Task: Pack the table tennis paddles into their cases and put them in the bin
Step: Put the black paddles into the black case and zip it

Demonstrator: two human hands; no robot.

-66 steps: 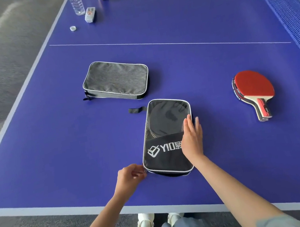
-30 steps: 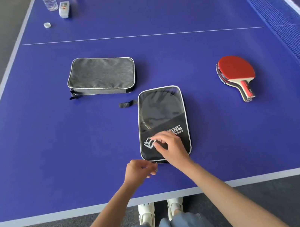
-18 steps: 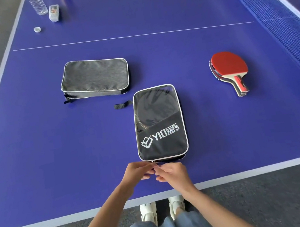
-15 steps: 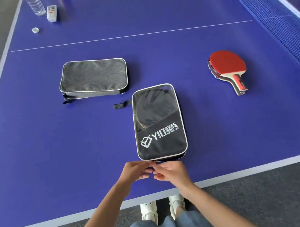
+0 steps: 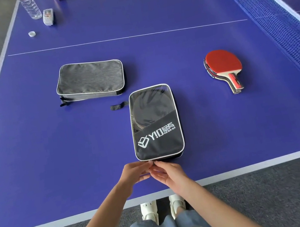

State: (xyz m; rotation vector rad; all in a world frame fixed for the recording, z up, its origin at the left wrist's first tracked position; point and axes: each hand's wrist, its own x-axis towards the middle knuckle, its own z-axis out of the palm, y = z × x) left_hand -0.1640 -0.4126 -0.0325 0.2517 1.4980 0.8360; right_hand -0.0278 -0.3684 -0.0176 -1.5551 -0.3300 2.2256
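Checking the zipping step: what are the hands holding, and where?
Both the left hand and right hand pinch the black case at its near edge, apparently the zipper.

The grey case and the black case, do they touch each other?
Apart. The head view shows bare blue table between the grey case and the black case.

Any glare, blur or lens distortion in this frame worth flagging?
Head view: sharp and evenly lit; the table edge and net bow from the wide lens; faint sheen on the black case's clear window; soft shadow beside the red paddle.
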